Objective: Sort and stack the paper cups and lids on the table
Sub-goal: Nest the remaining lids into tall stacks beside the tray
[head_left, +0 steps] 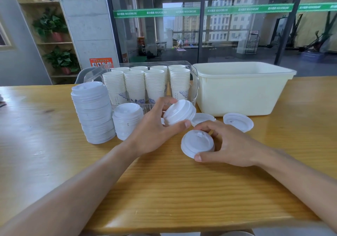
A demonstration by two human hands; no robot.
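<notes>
One head-worn camera looks forward and down, close over the wooden table.

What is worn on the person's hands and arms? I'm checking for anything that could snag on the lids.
Nothing is worn that the head view shows. The left hand and right hand are bare, with no gloves, rings, watch or bracelet visible. Both forearms are bare to the frame's lower edge, with no sleeve in view.
</notes>
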